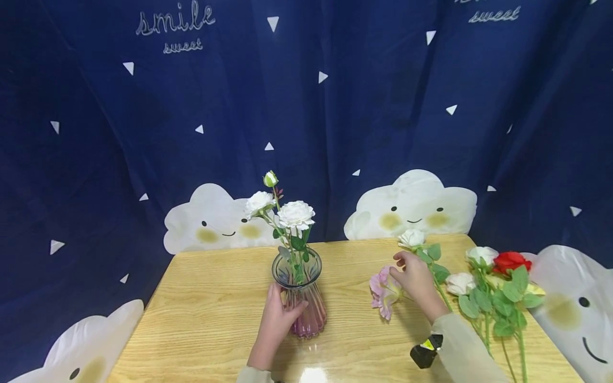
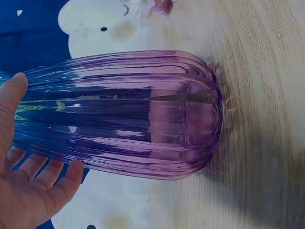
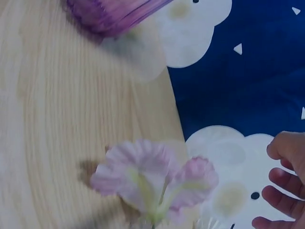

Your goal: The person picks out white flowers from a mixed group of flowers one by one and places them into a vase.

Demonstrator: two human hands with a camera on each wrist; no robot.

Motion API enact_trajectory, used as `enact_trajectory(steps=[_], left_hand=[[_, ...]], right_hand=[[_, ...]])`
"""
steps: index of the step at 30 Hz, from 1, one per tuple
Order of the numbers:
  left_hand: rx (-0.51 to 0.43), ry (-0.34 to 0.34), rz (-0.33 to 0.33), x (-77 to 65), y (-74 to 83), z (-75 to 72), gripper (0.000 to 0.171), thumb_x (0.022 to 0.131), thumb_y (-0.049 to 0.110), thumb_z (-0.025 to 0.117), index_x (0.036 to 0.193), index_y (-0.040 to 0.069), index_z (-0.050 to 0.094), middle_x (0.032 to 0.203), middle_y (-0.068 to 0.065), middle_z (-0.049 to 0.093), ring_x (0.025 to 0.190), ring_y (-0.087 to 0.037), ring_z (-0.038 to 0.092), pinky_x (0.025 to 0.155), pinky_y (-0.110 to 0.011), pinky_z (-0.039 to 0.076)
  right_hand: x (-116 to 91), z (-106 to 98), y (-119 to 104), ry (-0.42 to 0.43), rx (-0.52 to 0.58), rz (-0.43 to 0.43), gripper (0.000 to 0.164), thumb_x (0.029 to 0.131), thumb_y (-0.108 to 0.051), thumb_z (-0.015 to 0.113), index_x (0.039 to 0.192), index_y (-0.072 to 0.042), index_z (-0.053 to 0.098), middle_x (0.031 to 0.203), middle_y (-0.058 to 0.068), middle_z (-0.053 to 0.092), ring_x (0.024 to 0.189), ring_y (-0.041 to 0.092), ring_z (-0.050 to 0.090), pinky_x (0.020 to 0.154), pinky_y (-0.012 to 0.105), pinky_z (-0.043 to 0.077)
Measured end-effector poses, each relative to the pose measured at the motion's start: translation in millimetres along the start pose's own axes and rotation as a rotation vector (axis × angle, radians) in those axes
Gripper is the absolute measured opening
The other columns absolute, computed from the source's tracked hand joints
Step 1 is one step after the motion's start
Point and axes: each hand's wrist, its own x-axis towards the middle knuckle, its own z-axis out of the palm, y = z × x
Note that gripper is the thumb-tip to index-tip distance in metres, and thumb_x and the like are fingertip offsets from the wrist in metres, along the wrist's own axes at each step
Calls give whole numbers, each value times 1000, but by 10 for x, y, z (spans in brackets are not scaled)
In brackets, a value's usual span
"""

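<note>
A ribbed glass vase [image 1: 308,311], bluish at the neck and pink-purple toward the base, stands upright on the table. Its stems carry white flowers [image 1: 296,215] and a pale green bud [image 1: 270,178]. My left hand [image 1: 276,319] holds the vase from the left; in the left wrist view its thumb and fingers lie either side of the glass [image 2: 157,114]. Over a pink flower [image 1: 383,292] on the table, my right hand [image 1: 416,282] hovers with loosely bent fingers, holding nothing. The right wrist view shows the pink bloom [image 3: 143,176] apart from the fingers [image 3: 281,200].
Beyond my right hand lies a white rose [image 1: 412,238] with green leaves. Farther right, a red rose [image 1: 511,262], more white roses [image 1: 461,283] and leafy stems lie together along the table's edge. A dark blue curtain [image 1: 287,106] with white clouds hangs behind the wooden table [image 1: 206,308].
</note>
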Motion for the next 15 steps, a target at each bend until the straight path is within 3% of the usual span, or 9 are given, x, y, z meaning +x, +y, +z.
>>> enact_trajectory(steps=[15], left_hand=[[-11, -7, -10, -3, -3, 7, 77, 68, 34, 70, 132, 14, 31, 124, -10, 44, 118, -27, 45, 105, -52, 38]], right_hand=[[-227, -162, 655, -115, -111, 112, 33, 76, -15, 55, 102, 5, 56, 85, 18, 61, 70, 23, 55, 56, 39, 48]])
